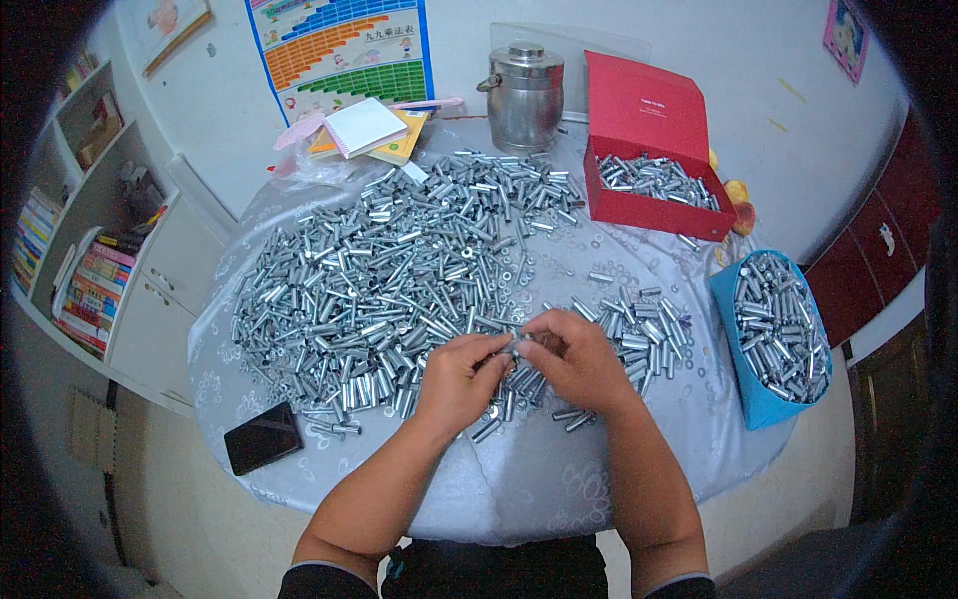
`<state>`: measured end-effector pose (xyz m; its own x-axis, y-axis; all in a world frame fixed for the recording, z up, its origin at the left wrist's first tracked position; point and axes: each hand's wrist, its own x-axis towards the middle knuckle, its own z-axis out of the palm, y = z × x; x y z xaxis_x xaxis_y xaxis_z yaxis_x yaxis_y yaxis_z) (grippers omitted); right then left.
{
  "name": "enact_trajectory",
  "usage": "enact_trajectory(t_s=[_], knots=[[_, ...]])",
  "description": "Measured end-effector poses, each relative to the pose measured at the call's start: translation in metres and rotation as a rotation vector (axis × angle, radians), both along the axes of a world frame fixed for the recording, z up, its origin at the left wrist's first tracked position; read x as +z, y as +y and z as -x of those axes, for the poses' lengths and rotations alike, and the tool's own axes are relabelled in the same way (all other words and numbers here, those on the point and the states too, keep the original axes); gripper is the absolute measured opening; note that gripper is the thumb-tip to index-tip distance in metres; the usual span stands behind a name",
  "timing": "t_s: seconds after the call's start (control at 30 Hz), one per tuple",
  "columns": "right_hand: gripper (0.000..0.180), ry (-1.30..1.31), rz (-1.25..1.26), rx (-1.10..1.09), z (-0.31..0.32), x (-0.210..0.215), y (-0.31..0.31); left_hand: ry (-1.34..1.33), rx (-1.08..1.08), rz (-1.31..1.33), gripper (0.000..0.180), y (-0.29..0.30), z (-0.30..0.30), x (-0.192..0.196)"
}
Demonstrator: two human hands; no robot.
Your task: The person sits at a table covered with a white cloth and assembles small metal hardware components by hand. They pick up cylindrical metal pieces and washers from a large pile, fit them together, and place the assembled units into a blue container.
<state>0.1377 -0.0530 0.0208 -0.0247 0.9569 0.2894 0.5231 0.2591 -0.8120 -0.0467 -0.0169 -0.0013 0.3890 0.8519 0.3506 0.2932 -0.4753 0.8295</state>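
Note:
My left hand [462,381] and my right hand [577,361] meet over the near side of the table, fingertips pinched close together. Between them is a small silvery metal fastener part [517,344], mostly covered by the fingers, so its exact form is hard to make out. To the left and beyond spreads a large heap of loose metal bolts, sleeves and washers [349,285]. By my right hand lies a smaller group of metal sleeve anchors [654,329]. A few more pieces lie just under and in front of my hands.
A red box [654,210] with its lid up holds metal anchors at the back right. Another full container, a light-blue fabric bin [733,299], stands at the right edge. A metal pot [526,100], notebooks [366,128] and a black phone [262,439] also rest on the cloth-covered table [469,489].

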Motion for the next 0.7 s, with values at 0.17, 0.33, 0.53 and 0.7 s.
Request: enact_trajectory(t_s=[0.17, 0.33, 0.53, 0.7], knots=[[0.028, -0.095, 0.092, -0.085, 0.001, 0.005, 0.000, 0.012, -0.030, -0.026, 0.025, 0.001, 0.001, -0.001], [0.027, -0.044, 0.075, -0.045, -0.003, 0.002, 0.000, 0.001, -0.011, 0.006, 0.026, 0.000, 0.000, 0.001], [0.020, 0.072, 0.026, -0.062, -0.003, 0.001, 0.001, 0.000, -0.002, 0.037, 0.026, -0.002, 0.001, 0.001], [0.021, 0.211, 0.048, -0.093, -0.002, 0.002, 0.001, 0.012, 0.000, 0.019, 0.026, -0.002, 0.001, 0.003]])
